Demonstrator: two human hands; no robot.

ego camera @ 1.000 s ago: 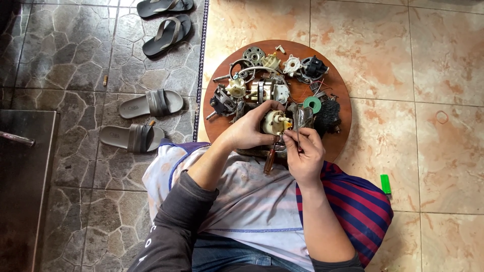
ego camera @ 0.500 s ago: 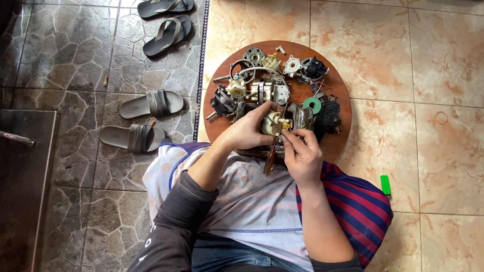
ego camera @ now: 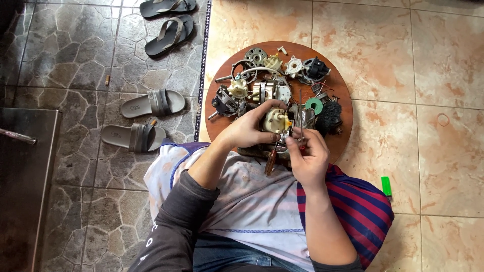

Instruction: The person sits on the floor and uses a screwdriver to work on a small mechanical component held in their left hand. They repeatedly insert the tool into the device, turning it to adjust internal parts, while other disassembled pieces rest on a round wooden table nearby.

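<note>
A round wooden table (ego camera: 338,83) carries several greasy metal engine parts. My left hand (ego camera: 248,128) grips a cream-coloured metal part (ego camera: 276,121) at the table's near edge. My right hand (ego camera: 305,153) is just to its right, fingers pinched on a thin tool (ego camera: 301,118) whose shaft points up past the part. A screwdriver with a brown wooden handle (ego camera: 270,161) lies below the part, between my hands. A green ring (ego camera: 314,105) and a black part (ego camera: 330,118) sit just beyond my right hand.
Two pairs of sandals (ego camera: 151,103) (ego camera: 169,27) lie on the dark stone floor at left. A green lighter (ego camera: 386,186) rests on the beige tiles at right. A dark metal surface (ego camera: 22,171) stands at far left. My lap holds a striped cloth (ego camera: 360,206).
My right hand has shifted slightly at the cream part, its fingers closing on the thin tool. My left hand keeps its grip.
</note>
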